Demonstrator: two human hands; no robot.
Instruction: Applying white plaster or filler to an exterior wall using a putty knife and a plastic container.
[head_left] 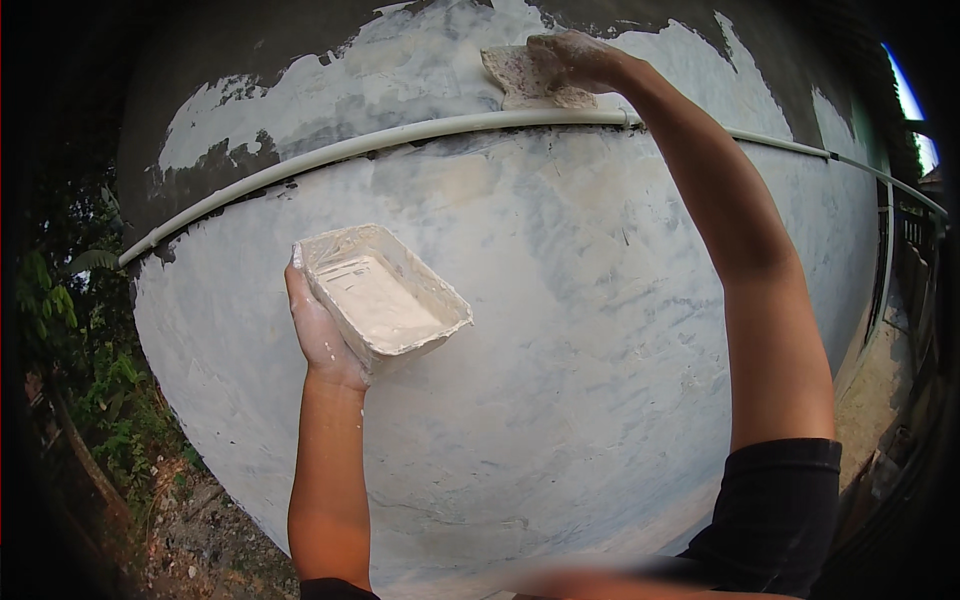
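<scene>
My left hand (325, 335) grips a rectangular plastic tub (455, 312) from its left side and underneath. Creamy white paste (378, 300) lies in the tub, and dried paste crusts its rim. The tub is held tilted in front of the wall, left of the middle. High up, my right hand (583, 60) is closed on a flat, pale, paste-smeared pad (510, 75) with an uneven edge; its exact kind is hard to make out. The pad lies against the wall just above the pipe. White paste coats both hands.
A white pipe (400, 133) runs across the wall (560, 350), bowed by the lens. Bare grey cement (230, 45) shows above the ragged white coating. Leafy plants (110, 400) and rough ground (215, 535) lie to the left. A narrow passage (875, 410) runs along the right.
</scene>
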